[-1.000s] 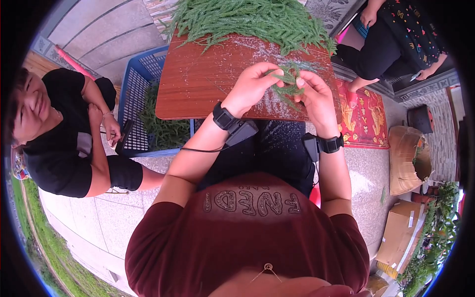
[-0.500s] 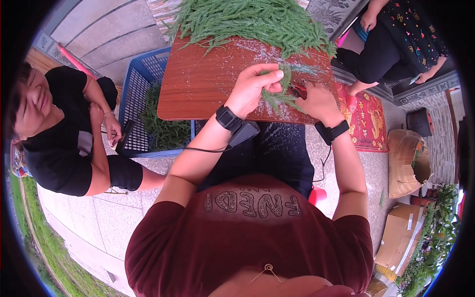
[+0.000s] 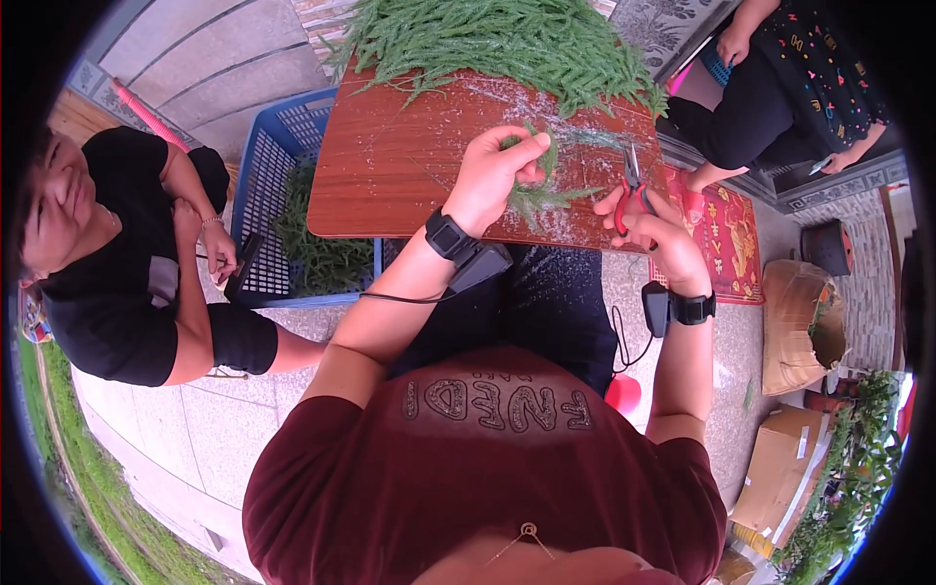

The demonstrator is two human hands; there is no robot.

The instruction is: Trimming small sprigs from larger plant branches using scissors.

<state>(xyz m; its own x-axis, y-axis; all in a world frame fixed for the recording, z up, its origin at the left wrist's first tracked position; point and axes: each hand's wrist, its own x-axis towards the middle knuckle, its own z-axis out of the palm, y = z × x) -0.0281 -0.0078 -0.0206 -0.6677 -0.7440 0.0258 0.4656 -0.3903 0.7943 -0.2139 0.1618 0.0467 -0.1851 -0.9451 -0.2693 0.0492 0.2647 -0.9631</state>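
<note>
Two closed grips showed on my feed. The left hand had thumb and forefinger pinched on a green sprig, no gap visible, fronds spreading over the near half of the table; I couldn't tell where the pinch met the stem, as the fingers covered it. The right hand was wrapped round the red-handled pliers at the table's right edge, metal tips toward its far side, seemingly a little parted. Pliers and sprig stood apart.

Handling notes, my judgement: the left pinch needed to be firm but light, so the fronds didn't crush. Best to keep the plier tips angled off the left fingers, hold the stem in plain sight before any bite, and work above the tabletop rather than past its near edge.

Farther out: white flecks scattered across the table, and a big heap of greenery covered its far end. Left of the table I logged a blue basket with more green inside, and a seated person beyond. Right of the table: a red mat and another person.
</note>
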